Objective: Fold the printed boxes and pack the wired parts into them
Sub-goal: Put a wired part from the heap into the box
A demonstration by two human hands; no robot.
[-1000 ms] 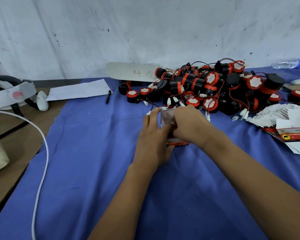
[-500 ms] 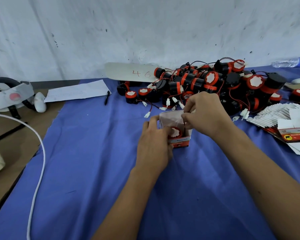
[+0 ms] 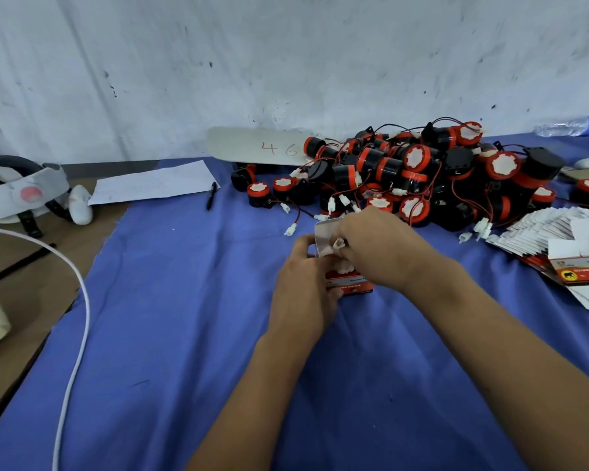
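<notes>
Printed box (image 3: 349, 289) number one, the only folded one, sits on the blue cloth (image 3: 191, 334) about mid-table with both hands on it, but let me go left to right. Far left on the bare brown tabletop there's one white headset-looking band (image 3: 21, 195) and one white cable (image 3: 77, 300) curving down across the cloth edge. Next, one sheet of white paper (image 3: 153, 181) with one black pen (image 3: 212, 200) lying just beside its right corner. Behind that, one pale board (image 3: 252, 149) leans at the wall with "46" in red on it. Then the hands: left hand (image 3: 303, 294) is wrapped round the left side of the box, fingers curled on it, holding it upright with its top flap (image 3: 323, 232) standing open. Right hand (image 3: 378, 253) is over the opening, pinching one small white connector (image 3: 339, 244) between thumb and finger; one red-and-white part (image 3: 344, 266) peeks out inside the box. Past them is the pile of wired parts (image 3: 422, 178), black and red with white caps, way too many and too tangled to count, dozens I'd say. Far right, a fanned stack of flat boxes (image 3: 555, 243), can't count those either, and one clear plastic bottle (image 3: 572, 126) lying at the wall.
</notes>
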